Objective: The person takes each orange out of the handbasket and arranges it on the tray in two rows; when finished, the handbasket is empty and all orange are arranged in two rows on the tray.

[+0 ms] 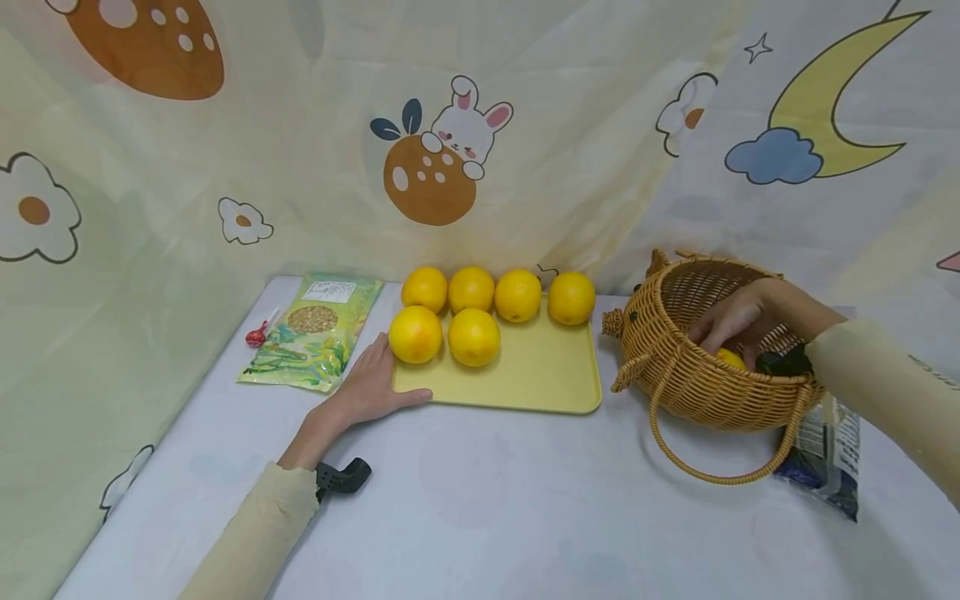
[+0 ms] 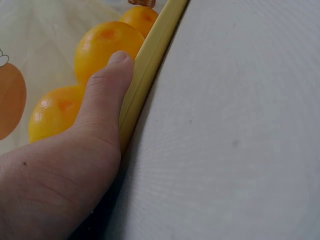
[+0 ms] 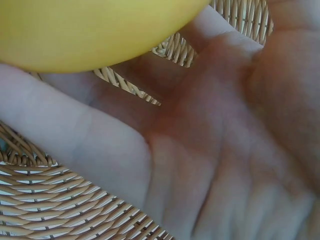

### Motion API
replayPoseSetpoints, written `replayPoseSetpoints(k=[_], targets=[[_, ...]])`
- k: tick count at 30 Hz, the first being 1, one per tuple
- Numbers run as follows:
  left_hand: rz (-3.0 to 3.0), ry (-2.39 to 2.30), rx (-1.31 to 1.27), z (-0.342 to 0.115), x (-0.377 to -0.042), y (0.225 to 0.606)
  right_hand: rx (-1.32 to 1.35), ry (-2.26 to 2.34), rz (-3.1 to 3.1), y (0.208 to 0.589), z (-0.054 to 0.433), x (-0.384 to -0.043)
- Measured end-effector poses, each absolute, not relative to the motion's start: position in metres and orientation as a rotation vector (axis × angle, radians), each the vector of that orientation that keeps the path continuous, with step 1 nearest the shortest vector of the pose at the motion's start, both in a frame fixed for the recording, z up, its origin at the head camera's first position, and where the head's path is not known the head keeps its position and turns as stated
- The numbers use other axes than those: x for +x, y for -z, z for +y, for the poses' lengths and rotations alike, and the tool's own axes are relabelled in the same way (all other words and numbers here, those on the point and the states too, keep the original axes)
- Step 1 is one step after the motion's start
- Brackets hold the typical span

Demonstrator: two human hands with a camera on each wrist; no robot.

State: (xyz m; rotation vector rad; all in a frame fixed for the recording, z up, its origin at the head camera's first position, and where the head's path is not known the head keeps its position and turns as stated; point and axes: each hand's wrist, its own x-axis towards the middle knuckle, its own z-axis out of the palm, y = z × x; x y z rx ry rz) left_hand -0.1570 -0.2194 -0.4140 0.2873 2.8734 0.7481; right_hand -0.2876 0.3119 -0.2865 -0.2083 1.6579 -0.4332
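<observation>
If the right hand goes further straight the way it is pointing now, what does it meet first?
Most likely the yellow fruit inside the wicker basket: the right hand reaches down into the basket, and the fruit lies right at its fingers. Actual contact is unclear.

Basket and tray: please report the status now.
Left hand flat, steadying the tray. Right hand inside the basket, fingers around an orange. Nothing blocking.

Soft, even, bright light with faint shadows; the head view bends at its edges, and both wrist close-ups are blurred.
</observation>
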Motion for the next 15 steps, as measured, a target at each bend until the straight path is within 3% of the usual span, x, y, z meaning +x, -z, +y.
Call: replayPoseSetpoints(k=[15], targets=[[2.876,-0.721,0.299,-0.2197,-0.1592,0.4178,-0.263,0.503,1.698,0.2819,0.3145,-0.2891]])
